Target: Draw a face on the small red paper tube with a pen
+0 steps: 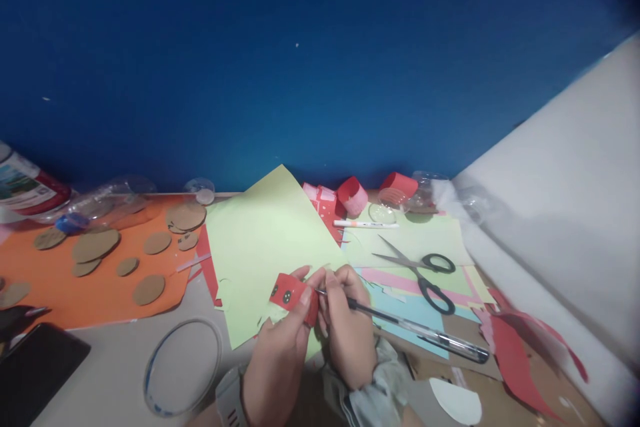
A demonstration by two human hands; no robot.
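Note:
My left hand (283, 347) pinches a small red paper piece (295, 295) with dark spots, bent or curled at its right side. A clear-barrelled black pen (415, 328) is in my right hand (347, 327), its tip at the right edge of the red paper and its far end slanting down to the right. Both hands are close together over a light green sheet (270, 233). Fingers partly hide the paper's right end.
Black-handled scissors (417, 267) lie open on coloured sheets at right, below a white marker (365, 223). Cardboard discs (157, 242) rest on orange paper (55, 287) at left. A ring (183, 367) and a phone (47, 373) lie in front. A blue wall (300, 80) rises behind.

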